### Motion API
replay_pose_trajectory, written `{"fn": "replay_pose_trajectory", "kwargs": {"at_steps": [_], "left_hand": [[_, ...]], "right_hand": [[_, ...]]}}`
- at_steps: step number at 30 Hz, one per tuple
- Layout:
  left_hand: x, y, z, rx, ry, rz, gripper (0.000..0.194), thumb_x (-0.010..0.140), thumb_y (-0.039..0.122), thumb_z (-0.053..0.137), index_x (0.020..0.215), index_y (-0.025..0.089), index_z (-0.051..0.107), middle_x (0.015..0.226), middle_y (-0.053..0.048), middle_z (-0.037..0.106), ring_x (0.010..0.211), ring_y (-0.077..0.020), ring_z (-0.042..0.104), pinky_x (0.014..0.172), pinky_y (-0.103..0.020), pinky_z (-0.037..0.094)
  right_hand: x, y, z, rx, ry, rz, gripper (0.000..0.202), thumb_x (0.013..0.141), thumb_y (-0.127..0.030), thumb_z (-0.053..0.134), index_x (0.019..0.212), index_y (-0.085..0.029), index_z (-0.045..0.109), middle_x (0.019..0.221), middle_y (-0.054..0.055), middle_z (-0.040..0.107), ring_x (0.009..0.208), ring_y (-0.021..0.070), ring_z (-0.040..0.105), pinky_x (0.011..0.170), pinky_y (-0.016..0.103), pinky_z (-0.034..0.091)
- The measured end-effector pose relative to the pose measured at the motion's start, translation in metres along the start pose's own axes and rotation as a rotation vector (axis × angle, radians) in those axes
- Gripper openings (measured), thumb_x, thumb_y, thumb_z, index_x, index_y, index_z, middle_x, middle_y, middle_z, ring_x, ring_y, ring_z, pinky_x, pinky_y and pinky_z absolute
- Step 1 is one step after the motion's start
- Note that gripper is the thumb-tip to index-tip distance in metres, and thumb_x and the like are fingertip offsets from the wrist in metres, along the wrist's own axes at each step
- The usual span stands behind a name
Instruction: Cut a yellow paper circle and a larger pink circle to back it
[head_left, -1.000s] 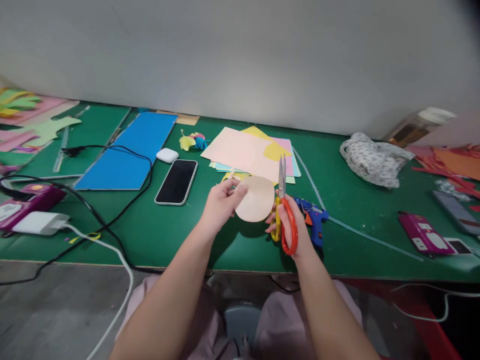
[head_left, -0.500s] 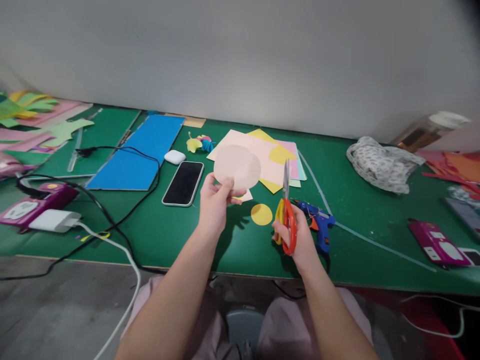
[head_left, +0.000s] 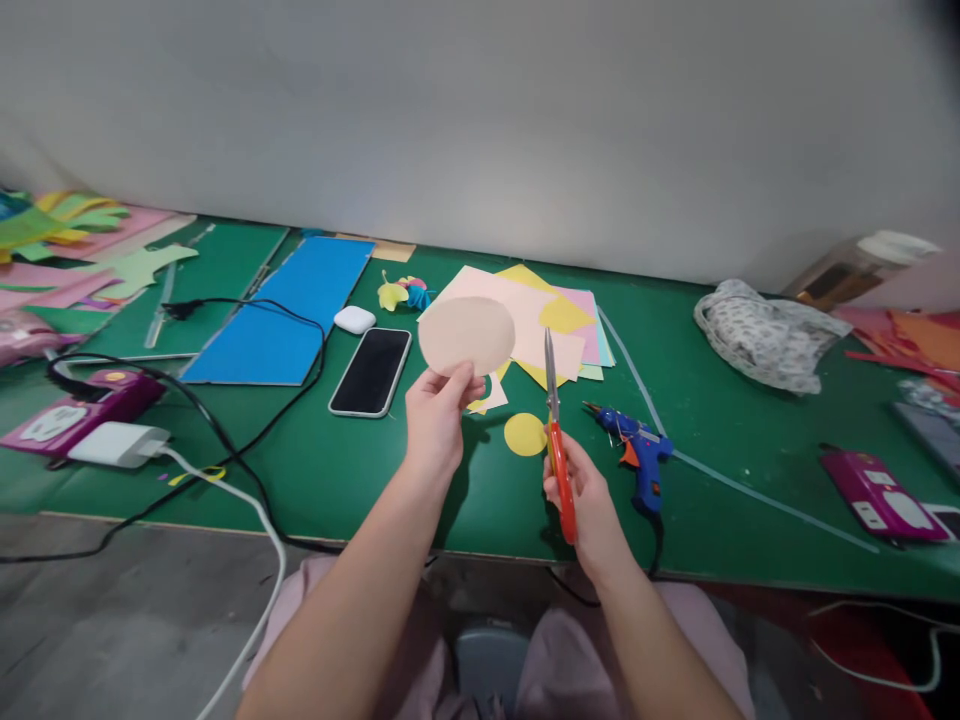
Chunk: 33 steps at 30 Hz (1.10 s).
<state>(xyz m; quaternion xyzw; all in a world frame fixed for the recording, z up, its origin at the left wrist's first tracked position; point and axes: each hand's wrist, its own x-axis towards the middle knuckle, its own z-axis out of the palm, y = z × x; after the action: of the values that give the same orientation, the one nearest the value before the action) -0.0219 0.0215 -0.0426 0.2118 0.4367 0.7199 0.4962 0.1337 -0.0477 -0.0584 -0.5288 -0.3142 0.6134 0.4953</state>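
Note:
My left hand [head_left: 442, 415] pinches the lower edge of a pale peach paper circle [head_left: 466, 335], held up above the table. To its right, my right hand [head_left: 577, 485] grips red-handled scissors [head_left: 561, 470], their blades pointing up and away from me and apart from the circle. A smaller yellow paper circle [head_left: 524, 435] lies flat on the table between my hands. Behind them is a loose stack of coloured paper sheets [head_left: 517, 300], partly covered by the peach circle. A blue hot glue gun [head_left: 637, 450] rests just right of my right hand.
On the green table [head_left: 720, 500], a phone [head_left: 371, 372], a white earbud case [head_left: 354, 319] and a blue board [head_left: 285, 315] lie to the left. Cables run past a purple power strip [head_left: 135, 395]. A patterned cloth bundle [head_left: 769, 335] sits at right, beyond a clear glue stick [head_left: 772, 500].
The scissors have turned in my right hand, so the red handle shows edge-on and the blades tip leftward. The peach circle has shifted slightly left and shows more face-on.

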Motion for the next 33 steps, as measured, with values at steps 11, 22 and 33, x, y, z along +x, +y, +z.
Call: {"fn": "replay_pose_trajectory", "kwargs": {"at_steps": [11,22,33], "left_hand": [[-0.025,0.005,0.015,-0.025,-0.059,-0.074,0.034,0.063,0.027,0.082,0.091,0.013,0.069,0.090,-0.008,0.074,0.071,-0.0147,0.071,0.050,-0.017,0.048],[-0.041,0.000,0.021,0.090,-0.143,-0.020,0.030,0.067,0.031,0.080,0.087,0.011,0.072,0.084,-0.009,0.075,0.074,-0.0205,0.072,0.054,-0.022,0.051],[-0.048,-0.004,0.024,0.094,-0.150,-0.051,0.025,0.067,0.029,0.080,0.083,0.011,0.073,0.082,-0.010,0.075,0.075,-0.0210,0.072,0.053,-0.022,0.053]], "right_hand": [[-0.001,0.027,-0.007,-0.166,-0.142,-0.100,0.076,0.062,-0.027,0.077,0.133,-0.029,0.050,0.094,0.003,0.059,0.072,0.0169,0.056,0.058,0.028,0.051],[-0.001,0.026,-0.003,-0.044,-0.150,-0.091,0.061,0.070,-0.033,0.072,0.127,-0.029,0.052,0.097,0.002,0.061,0.069,0.0150,0.058,0.062,0.029,0.053],[-0.007,0.015,0.002,-0.150,-0.173,-0.270,0.052,0.077,-0.055,0.067,0.119,-0.027,0.057,0.081,0.000,0.052,0.069,0.0158,0.050,0.060,0.028,0.046]]}}
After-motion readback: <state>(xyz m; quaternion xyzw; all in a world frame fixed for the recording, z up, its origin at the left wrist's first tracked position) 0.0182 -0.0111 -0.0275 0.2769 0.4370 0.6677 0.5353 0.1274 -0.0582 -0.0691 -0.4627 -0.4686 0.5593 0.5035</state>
